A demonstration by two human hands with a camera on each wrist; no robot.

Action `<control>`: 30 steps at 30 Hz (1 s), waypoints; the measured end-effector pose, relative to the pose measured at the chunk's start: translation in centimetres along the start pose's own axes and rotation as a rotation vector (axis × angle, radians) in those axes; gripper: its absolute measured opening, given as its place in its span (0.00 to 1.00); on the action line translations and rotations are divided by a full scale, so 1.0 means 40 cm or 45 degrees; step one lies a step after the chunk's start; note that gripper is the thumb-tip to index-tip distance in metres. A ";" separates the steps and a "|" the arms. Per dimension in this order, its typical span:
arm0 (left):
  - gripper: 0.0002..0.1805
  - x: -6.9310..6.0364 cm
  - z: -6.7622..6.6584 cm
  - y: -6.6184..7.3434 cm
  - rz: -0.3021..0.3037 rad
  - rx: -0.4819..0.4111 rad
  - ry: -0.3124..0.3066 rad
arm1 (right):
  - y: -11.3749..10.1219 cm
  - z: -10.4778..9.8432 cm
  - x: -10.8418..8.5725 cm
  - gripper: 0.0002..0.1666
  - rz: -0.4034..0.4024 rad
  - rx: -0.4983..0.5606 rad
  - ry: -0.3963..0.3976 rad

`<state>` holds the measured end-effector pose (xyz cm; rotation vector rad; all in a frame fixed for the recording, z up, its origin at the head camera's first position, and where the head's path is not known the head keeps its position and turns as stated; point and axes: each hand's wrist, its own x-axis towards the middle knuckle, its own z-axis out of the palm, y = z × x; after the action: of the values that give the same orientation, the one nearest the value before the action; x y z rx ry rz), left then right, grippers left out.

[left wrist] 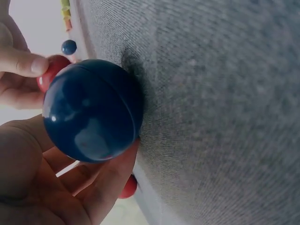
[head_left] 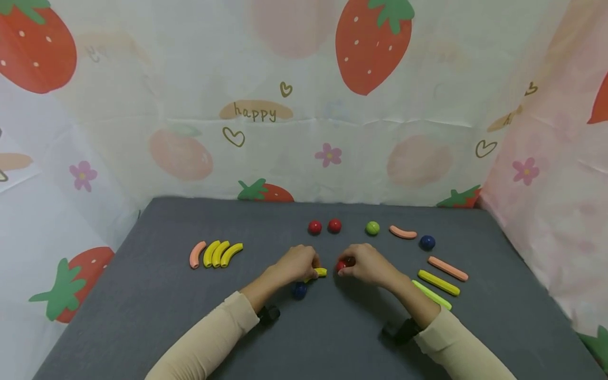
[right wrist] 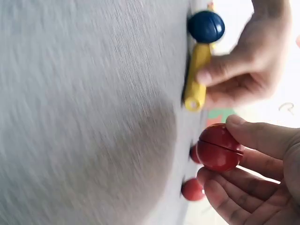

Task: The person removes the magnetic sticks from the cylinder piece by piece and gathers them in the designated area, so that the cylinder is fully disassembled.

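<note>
My left hand [head_left: 296, 264] pinches a short yellow stick [head_left: 322, 272] between thumb and fingers, close to the tabletop. A glossy dark blue ball [head_left: 299, 291] sits just nearer me than that hand. In the left wrist view the same blue ball [left wrist: 91, 112] fills the foreground and hides the yellow stick. To the right, my right hand [head_left: 369, 265] holds a red ball [head_left: 341, 265] by its fingertips; a thin seam line runs across this red ball [right wrist: 218, 149] in the right wrist view. A small gap separates the two hands.
Farther back lie two red balls [head_left: 315, 227], a green ball [head_left: 372, 228], a curved pink stick [head_left: 402, 232] and another blue ball [head_left: 427, 243]. Straight pink [head_left: 448, 268], yellow [head_left: 439, 282] and lime sticks [head_left: 433, 295] lie right. Several curved yellow sticks [head_left: 221, 254] and a pink one [head_left: 196, 255] line up left.
</note>
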<state>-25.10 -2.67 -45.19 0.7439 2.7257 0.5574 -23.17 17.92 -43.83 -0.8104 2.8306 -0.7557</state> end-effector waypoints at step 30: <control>0.05 0.001 -0.010 -0.004 -0.054 -0.059 -0.050 | 0.157 -0.076 0.220 0.21 0.253 -0.211 0.039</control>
<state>-25.34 -2.91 -44.90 0.6771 2.6769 0.5880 -34.32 19.27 -43.91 -0.5285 2.9732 -0.5159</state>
